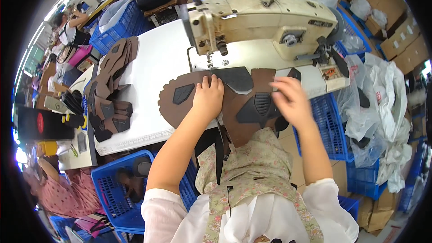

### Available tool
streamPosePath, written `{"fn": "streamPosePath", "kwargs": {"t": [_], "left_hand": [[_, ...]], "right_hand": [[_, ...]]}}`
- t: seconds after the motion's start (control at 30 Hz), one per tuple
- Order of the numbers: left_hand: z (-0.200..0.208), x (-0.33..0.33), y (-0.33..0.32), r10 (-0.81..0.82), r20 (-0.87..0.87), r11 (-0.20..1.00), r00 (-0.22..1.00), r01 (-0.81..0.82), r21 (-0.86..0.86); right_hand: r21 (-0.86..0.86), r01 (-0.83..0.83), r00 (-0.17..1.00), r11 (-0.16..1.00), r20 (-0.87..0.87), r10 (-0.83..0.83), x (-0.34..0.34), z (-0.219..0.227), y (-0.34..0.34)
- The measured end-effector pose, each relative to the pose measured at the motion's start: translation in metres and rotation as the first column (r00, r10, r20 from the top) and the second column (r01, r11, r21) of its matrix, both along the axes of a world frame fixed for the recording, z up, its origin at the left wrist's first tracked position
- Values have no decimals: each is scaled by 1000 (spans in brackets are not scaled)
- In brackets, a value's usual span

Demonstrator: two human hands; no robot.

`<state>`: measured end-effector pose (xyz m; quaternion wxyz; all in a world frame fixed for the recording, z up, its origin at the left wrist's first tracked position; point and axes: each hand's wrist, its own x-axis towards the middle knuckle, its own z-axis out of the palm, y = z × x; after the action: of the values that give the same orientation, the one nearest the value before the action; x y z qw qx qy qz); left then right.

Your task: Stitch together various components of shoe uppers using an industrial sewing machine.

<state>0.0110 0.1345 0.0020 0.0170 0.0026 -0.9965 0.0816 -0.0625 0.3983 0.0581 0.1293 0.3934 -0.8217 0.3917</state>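
Observation:
A large brown shoe-upper piece (173, 112) with black panels lies at the front edge of the white table, partly overhanging it. My left hand (209, 95) rests flat on it, fingers stretched toward the presser foot (210, 61) of the sewing machine (261, 15). Just right of those fingertips is a black panel (235, 79) on the brown material. Over the piece's right side is my right hand (292, 101), fingers apart, beside a ribbed black patch (262, 103). Whether its fingertips touch the material, I cannot tell. Black strips (219, 153) hang below the piece.
Brown and black cut pieces (118, 60) are piled on the table's left side. Blue baskets (118, 193) stand at lower left and right (321, 126). Clear plastic bags (380, 103) and cardboard boxes (405, 45) crowd the right. Other people (74, 27) sit at left.

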Motion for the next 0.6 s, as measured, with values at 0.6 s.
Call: {"fn": "streamPosePath", "kwargs": {"t": [0.6], "left_hand": [[-1, -16, -2, 10, -36, 999, 999, -9, 48]], "right_hand": [[364, -121, 984, 924, -81, 160, -56, -69, -121]]}}
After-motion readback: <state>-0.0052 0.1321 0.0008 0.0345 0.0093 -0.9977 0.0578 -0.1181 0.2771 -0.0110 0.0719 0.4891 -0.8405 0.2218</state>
